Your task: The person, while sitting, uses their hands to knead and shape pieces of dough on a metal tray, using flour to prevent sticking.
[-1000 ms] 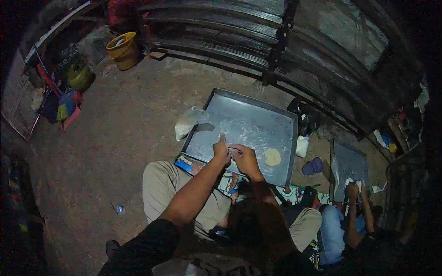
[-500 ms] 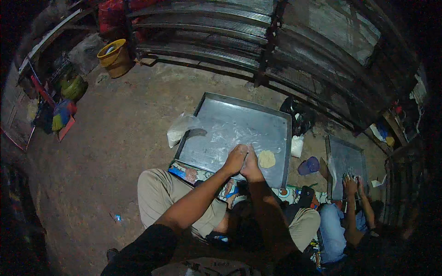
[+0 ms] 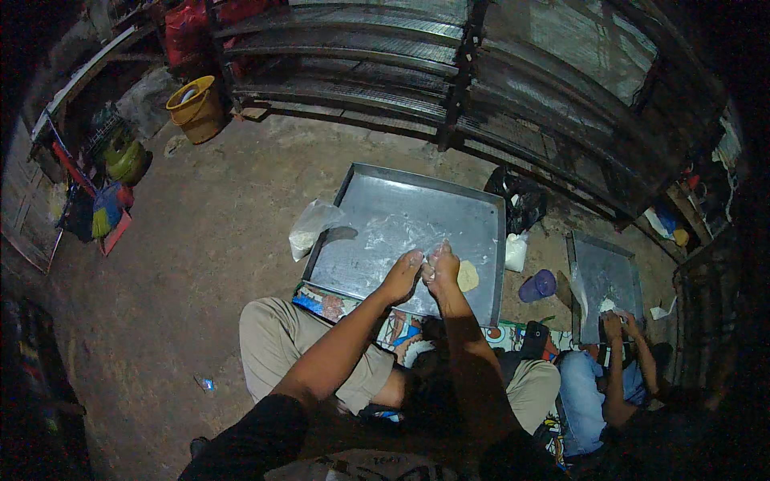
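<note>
Over a flour-dusted metal tray (image 3: 353, 248), my left hand (image 3: 401, 276) has its fingers pressed together near the middle, their tips white with flour. Close on its right is my right hand (image 3: 441, 268), fingers curled and floury. Anything held in or between them is too small or hidden to make out. A flat pale disc of dough (image 3: 469, 276) lies just right of my right hand, partly behind it. A clear plastic bag of white powder (image 3: 306, 236) leans on the tray's left edge, and a patterned mat (image 3: 321, 305) shows below the tray.
Right of my tray are a white bag (image 3: 515, 253), a purple cup (image 3: 537, 286) and a dark bag (image 3: 513, 200). A co-worker's hands (image 3: 622, 325) are at a second tray (image 3: 601, 264). Metal racks (image 3: 337, 64) line the back; a yellow bucket (image 3: 195, 116) stands at back left.
My hands were pressed together half a second ago and are now slightly apart, the right one raised and turned. The view has shifted a little, moving the surroundings left and down.
</note>
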`<move>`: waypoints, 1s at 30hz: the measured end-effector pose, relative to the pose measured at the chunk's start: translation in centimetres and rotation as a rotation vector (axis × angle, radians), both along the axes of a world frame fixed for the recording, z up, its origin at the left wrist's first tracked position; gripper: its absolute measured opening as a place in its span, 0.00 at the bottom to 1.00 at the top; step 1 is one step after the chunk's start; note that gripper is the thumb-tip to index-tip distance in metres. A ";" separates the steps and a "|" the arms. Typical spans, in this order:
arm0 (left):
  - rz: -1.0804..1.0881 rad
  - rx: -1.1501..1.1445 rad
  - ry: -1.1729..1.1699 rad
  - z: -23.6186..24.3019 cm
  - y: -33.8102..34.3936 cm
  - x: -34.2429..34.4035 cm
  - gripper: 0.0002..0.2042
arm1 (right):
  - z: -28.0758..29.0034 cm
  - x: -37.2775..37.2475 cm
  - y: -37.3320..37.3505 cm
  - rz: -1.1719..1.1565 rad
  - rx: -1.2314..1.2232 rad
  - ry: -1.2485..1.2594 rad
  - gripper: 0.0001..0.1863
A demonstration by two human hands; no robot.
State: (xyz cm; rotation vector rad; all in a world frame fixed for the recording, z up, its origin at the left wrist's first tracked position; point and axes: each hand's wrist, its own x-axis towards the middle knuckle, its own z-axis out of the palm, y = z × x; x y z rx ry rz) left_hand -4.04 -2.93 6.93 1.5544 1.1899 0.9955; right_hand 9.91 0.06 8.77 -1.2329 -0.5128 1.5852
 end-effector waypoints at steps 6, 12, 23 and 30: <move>-0.083 -0.607 -0.734 0.7 1.3 1.3 0.23 | -6.5 1.4 2.7 -0.021 0.804 -0.833 0.18; 0.052 -0.553 -0.846 0.1 1.0 -3.0 0.13 | 4.1 -1.2 -2.4 0.432 0.676 -0.892 0.15; 0.162 -0.284 -0.582 4.4 0.9 -1.9 0.12 | 0.5 -0.1 -0.7 0.348 0.292 -0.479 0.25; 0.232 -0.024 -0.224 2.6 0.8 -1.7 0.14 | 1.8 -1.3 -1.6 0.410 0.448 -0.614 0.25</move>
